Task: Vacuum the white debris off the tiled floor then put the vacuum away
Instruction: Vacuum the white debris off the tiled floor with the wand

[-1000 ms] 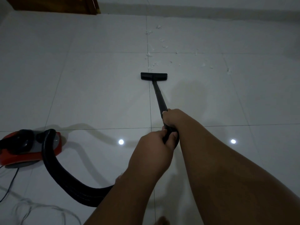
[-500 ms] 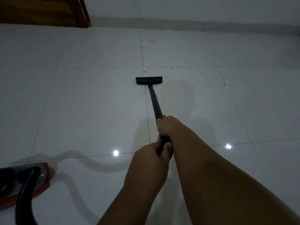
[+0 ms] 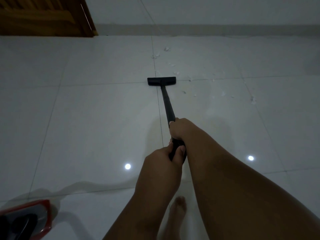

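Observation:
Both my hands hold the black vacuum wand (image 3: 166, 101). My right hand (image 3: 180, 128) grips it higher up the tube, and my left hand (image 3: 161, 160) grips the handle end just behind. The flat black nozzle head (image 3: 161, 81) lies on the white tiled floor (image 3: 97, 118), straddling a grout line. White debris (image 3: 174, 66) is scattered beyond the nozzle and to its right, with more bits (image 3: 252, 99) farther right. The red and black vacuum body (image 3: 29, 217) sits at the bottom left corner, partly cut off.
A wooden door (image 3: 43, 16) stands at the far left against the white wall (image 3: 207, 13). My bare foot (image 3: 179, 210) shows between my forearms. Two ceiling-light reflections glint on the tiles.
The nozzle has been pushed forward toward the wall over some of the debris. The view has moved forward, so the vacuum body has slid toward the bottom left corner.

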